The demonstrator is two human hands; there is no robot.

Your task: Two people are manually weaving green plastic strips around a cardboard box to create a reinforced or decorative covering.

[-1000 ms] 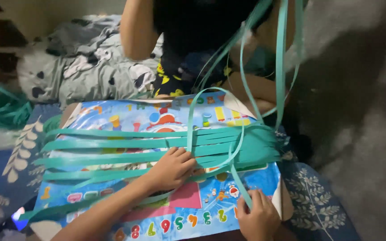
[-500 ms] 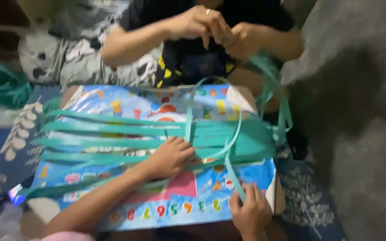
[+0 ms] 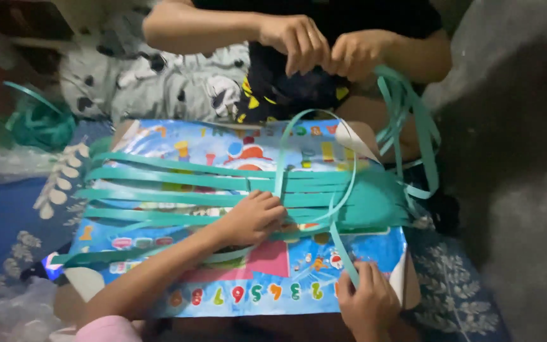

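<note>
Several long teal plastic strips (image 3: 191,180) lie side by side across a colourful children's picture board (image 3: 273,285). My left hand (image 3: 252,218) presses flat on the strips near the board's middle. My right hand (image 3: 367,303) pinches the lower end of one teal strip (image 3: 344,252) at the board's near right corner; that strip loops up and over the others. Across the board sits another person, whose two hands (image 3: 324,47) are held together, working the ends of more teal strips (image 3: 413,126) that hang down at the right.
A tangle of teal strips (image 3: 36,123) lies at the far left on a blue floral mat (image 3: 7,215). Grey patterned bedding (image 3: 134,76) is behind the board. Grey fabric (image 3: 514,177) fills the right side. Clear plastic wrap (image 3: 1,310) lies at the lower left.
The other person's hands came down into view and now work together on the strip ends. My view tilted down a little. My own hands stayed in place on the strips.
</note>
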